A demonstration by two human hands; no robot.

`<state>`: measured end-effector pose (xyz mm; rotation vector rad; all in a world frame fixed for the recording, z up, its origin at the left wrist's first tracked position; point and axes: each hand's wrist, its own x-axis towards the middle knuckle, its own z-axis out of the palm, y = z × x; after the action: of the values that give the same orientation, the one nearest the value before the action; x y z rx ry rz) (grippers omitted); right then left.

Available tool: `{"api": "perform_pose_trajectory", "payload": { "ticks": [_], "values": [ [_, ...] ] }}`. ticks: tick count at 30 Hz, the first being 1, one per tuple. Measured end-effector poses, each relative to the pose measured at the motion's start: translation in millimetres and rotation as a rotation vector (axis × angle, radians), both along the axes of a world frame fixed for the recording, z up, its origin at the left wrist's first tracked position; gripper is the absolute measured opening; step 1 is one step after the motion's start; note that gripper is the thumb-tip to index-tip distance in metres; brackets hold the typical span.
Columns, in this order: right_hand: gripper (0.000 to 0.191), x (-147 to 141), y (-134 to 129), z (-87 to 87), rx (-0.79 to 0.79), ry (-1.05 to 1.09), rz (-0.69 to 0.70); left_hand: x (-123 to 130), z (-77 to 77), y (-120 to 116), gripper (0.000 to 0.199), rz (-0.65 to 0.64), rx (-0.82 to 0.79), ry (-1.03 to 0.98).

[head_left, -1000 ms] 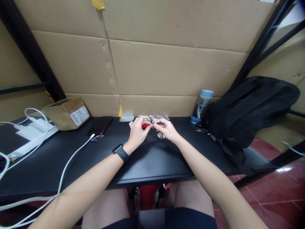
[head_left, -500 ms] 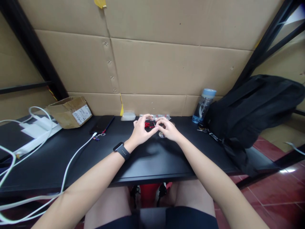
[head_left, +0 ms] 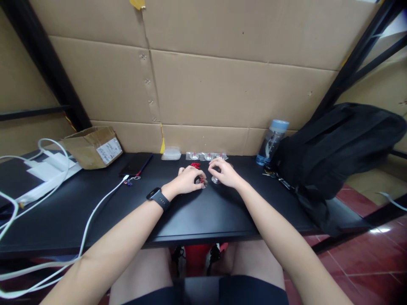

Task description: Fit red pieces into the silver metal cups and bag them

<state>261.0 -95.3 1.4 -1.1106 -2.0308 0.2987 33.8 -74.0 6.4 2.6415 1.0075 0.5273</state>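
Note:
My left hand (head_left: 189, 180), with a dark watch on the wrist, is low over the black table. Its thumb and fingers curl round a small clear round piece with a red part (head_left: 201, 181). To the right, my right hand (head_left: 225, 173) has its thumb and forefinger bent together in a pinch; whatever lies between the tips is too small to name. A clear disc (head_left: 215, 180) rests on the table under the right hand, partly covered by it. Behind my left fingers lies a small red bundle (head_left: 195, 165). Clear packets with red marks (head_left: 208, 156) line up at the back.
A clear flat case (head_left: 171, 154) lies by the cardboard wall. On the left are a phone (head_left: 136, 164) with a white cable and an open cardboard box (head_left: 92, 148). A water bottle (head_left: 271, 143), keys (head_left: 270, 173) and a black backpack (head_left: 340, 148) stand right.
My left hand has come down and away from the right hand, closing round the small clear round piece. The right hand has hardly moved. More of the packets at the back show.

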Motion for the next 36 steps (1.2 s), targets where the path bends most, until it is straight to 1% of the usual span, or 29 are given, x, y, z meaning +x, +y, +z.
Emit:
{"api": "perform_pose_trajectory", "payload": {
  "ticks": [3,6,9,11,14,17,19,22,25,28,30,33,36],
  "values": [
    [0.007,10,1,3.5,-0.024,-0.022,-0.070,-2,-0.7,2,0.019,-0.005,0.000,0.008],
    [0.008,22,0,5.6,-0.124,-0.040,-0.131,-3,0.6,3,0.016,0.000,0.042,-0.028],
    [0.020,32,0,4.2,-0.267,-0.127,-0.127,-4,2.9,5,0.012,-0.010,0.063,-0.037],
    [0.020,36,0,2.1,-0.325,-0.181,-0.105,-5,4.0,5,0.011,-0.037,0.049,-0.036],
    [0.005,35,2,0.0,-0.325,-0.198,-0.111,-5,4.2,4,0.010,-0.085,0.018,-0.067],
    [0.006,32,1,1.0,-0.300,-0.212,-0.124,-5,2.6,3,0.013,-0.094,0.017,-0.096],
    [0.007,29,0,2.9,-0.291,-0.224,-0.117,-4,1.1,3,0.011,-0.098,0.034,-0.078],
    [0.005,25,-4,6.0,-0.286,-0.217,-0.085,-3,-1.1,5,0.012,-0.068,0.073,-0.065],
    [0.004,18,-7,7.4,-0.320,-0.100,-0.050,-2,-1.3,6,0.012,0.001,0.068,-0.122],
    [0.012,10,-8,6.8,-0.375,0.148,0.000,-1,0.6,6,0.015,0.065,0.028,-0.234],
    [0.018,4,-8,6.2,-0.381,0.301,0.029,0,1.9,6,0.017,0.092,-0.015,-0.306],
    [0.029,-3,-8,6.0,-0.382,0.452,0.044,1,1.8,7,0.017,0.081,-0.079,-0.394],
    [0.035,-8,-9,5.3,-0.425,0.523,0.073,3,-0.9,10,0.016,0.049,-0.109,-0.449]
  ]
}}
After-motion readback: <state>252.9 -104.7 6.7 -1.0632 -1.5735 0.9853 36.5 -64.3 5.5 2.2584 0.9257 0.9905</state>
